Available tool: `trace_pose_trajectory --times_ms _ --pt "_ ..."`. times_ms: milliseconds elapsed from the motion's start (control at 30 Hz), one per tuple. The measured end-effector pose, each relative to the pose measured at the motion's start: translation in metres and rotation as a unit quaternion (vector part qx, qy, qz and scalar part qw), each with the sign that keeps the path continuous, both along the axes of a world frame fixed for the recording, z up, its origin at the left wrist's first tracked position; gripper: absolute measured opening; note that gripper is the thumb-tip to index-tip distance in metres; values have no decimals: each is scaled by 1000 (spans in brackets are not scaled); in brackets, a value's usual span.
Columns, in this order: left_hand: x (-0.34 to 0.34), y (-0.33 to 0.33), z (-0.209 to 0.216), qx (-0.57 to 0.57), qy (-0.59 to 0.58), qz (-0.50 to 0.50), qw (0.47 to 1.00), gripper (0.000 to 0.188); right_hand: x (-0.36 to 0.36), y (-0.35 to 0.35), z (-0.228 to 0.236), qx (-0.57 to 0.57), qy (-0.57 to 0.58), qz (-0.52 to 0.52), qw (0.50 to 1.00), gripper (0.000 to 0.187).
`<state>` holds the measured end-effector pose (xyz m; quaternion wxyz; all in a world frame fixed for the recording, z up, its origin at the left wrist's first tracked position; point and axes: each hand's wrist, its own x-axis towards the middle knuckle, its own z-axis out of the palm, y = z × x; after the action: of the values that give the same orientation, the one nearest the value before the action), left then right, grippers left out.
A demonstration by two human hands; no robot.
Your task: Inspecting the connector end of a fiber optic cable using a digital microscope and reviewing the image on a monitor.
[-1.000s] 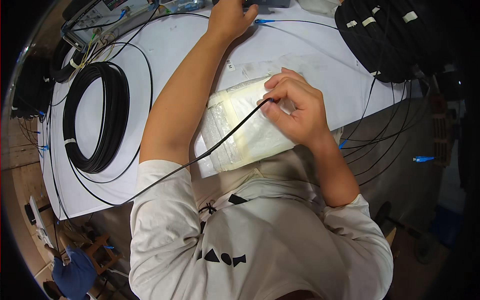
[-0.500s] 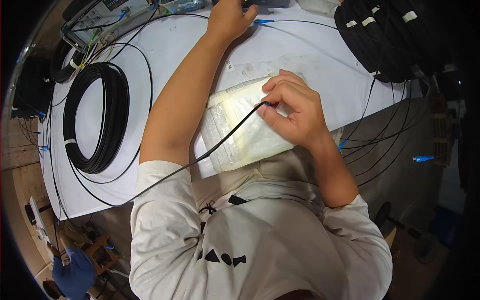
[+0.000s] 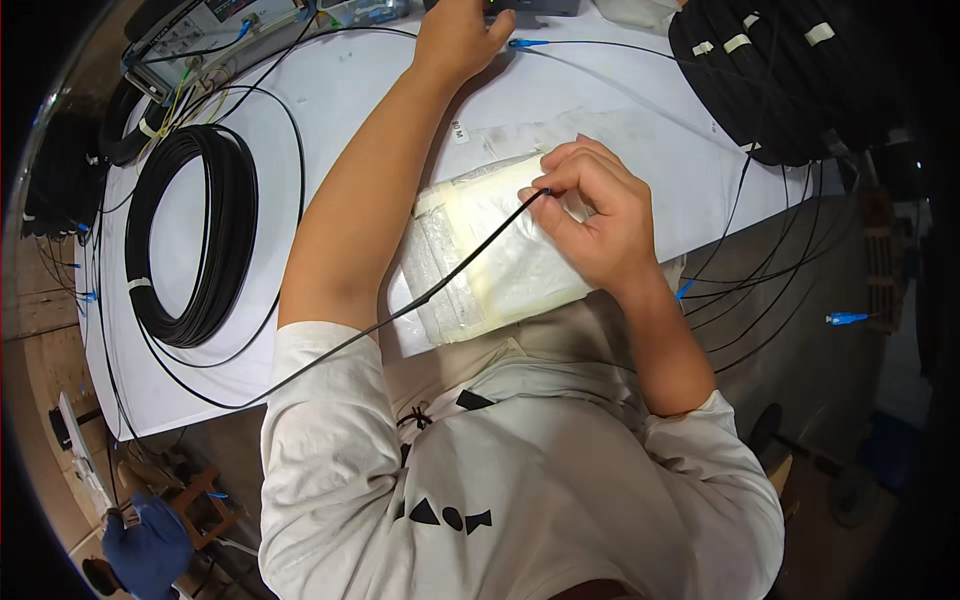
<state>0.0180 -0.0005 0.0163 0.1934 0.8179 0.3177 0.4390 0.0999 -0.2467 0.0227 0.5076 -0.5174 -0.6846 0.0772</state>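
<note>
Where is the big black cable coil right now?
The cable coil lies flat on the white table, on the person's left, just outside the left forearm.

Right hand (image 3: 595,215): has slid a little up and toward the middle of the clear plastic bag (image 3: 495,265), its fingers (image 3: 548,190) pinched on the cable end throughout
Thin black cable (image 3: 440,285): its pinched end now lies nearer the bag's upper edge than a second ago, so the run across the bag slants slightly steeper
Left hand (image 3: 455,35): shifted only a trace at the far edge of the desk (image 3: 330,100)
</note>
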Motion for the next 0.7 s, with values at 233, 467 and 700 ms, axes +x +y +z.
trace_pose_trajectory --times_ms 233,467,700 --pt "-2 -1 4 -13 -1 -10 1000 80 2 0 1 7 -23 38 999 19" --pt "-2 2 2 -4 4 -5 1000 79 -1 -3 11 -38 -31 67 997 18" --pt "-5 -3 3 -6 7 -2 1000 79 -2 -4 6 -11 -20 26 999 19"
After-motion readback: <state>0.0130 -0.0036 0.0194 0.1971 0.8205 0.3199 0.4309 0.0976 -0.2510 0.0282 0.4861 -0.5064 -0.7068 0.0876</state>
